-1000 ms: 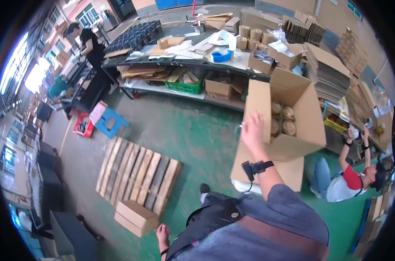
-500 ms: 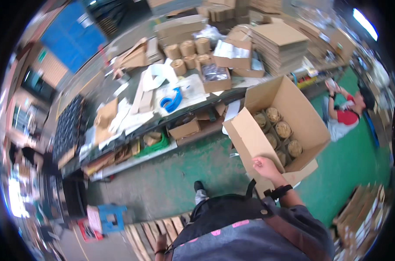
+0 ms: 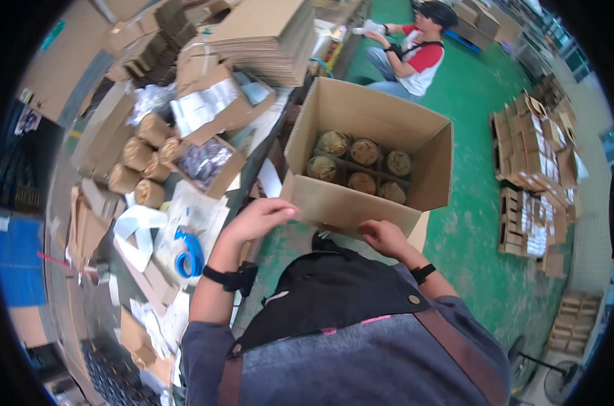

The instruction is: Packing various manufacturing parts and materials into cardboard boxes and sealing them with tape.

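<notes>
An open cardboard box (image 3: 432,159) stands in front of me. Inside it, several brown paper-wrapped round items (image 3: 364,152) sit in divided compartments. My left hand (image 3: 263,218) is by the box's near left corner, fingers stretched out and nothing in them. Against the near side, low on the outward-hanging flap (image 3: 347,203), is my right hand (image 3: 384,238). Its fingers are loosely bent and apart, and it seems to touch the cardboard without gripping it. Another loose flap (image 3: 418,233) shows beside the right wrist.
On the workbench at left are a blue tape dispenser (image 3: 187,257), several paper-wrapped rolls (image 3: 138,154), a carton of plastic-bagged items (image 3: 207,162) and a stack of flat cardboard (image 3: 263,37). A person (image 3: 415,57) crouches beyond the box. Loaded pallets (image 3: 533,155) stand at right.
My view has swung right, bringing the box to the middle. My left hand has come up beside the box. My right hand has shifted along its near side.
</notes>
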`<action>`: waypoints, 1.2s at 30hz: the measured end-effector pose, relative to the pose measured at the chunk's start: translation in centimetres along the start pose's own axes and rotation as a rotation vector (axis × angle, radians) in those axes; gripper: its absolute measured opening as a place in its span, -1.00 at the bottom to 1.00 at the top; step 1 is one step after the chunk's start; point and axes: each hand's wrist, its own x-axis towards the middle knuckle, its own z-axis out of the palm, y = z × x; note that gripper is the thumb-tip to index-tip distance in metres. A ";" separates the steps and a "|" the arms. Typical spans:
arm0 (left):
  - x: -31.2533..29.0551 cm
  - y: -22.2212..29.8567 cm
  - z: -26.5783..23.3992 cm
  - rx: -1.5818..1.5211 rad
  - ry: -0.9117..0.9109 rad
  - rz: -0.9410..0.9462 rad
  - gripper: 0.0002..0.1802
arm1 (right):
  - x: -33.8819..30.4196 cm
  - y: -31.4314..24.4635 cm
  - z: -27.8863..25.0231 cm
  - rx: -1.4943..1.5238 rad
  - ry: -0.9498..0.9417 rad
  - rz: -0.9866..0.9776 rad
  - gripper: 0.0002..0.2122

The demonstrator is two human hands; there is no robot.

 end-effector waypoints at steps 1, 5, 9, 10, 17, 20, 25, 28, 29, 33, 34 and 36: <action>2.6 0.4 0.8 0.035 -0.129 -0.019 -0.68 | -0.1 -0.6 -0.5 -0.045 -0.071 0.006 -0.74; 9.9 -4.6 2.3 0.189 -0.316 -0.009 -0.67 | 0.4 -3.5 -1.5 -0.027 -0.190 0.085 -0.71; 11.9 -6.0 -0.2 0.096 -0.491 -0.113 -0.60 | 5.3 -12.6 -7.5 0.398 -0.355 0.073 -0.73; 11.5 -6.8 -0.9 0.093 -0.535 0.043 -0.56 | 7.2 -15.5 -8.6 0.478 -0.390 -0.100 -0.74; 6.9 -1.5 -7.3 0.073 -0.672 0.157 -0.64 | 22.6 -33.9 -7.2 0.258 -0.214 -0.599 -0.89; 3.6 -2.2 -12.1 0.104 -0.692 0.278 -0.63 | 28.0 -34.9 -9.7 -0.120 -0.682 -0.576 -0.81; -1.3 0.9 -27.6 0.189 0.447 0.045 -0.76 | 37.9 -34.4 -8.3 -0.028 -0.353 -0.516 -0.80; 4.1 1.8 -32.8 0.575 0.800 0.106 -0.80 | 43.1 -33.8 -1.7 -0.286 -0.198 -0.646 -0.67; 6.1 -0.4 -33.8 0.742 0.909 0.178 -0.72 | 43.6 -34.3 -0.1 -0.296 -0.203 -0.660 -0.67; 8.1 -0.8 -34.8 0.966 0.685 -0.311 -0.51 | 42.7 -34.2 2.1 -0.353 -0.137 -0.428 -0.48; 8.4 -0.6 -34.8 0.968 0.673 -0.302 -0.51 | 42.5 -33.9 2.0 -0.348 -0.063 -0.466 -0.44; 9.1 0.0 -34.4 0.980 0.678 -0.301 -0.51 | 42.8 -33.6 0.9 -0.285 -0.078 -0.444 -0.45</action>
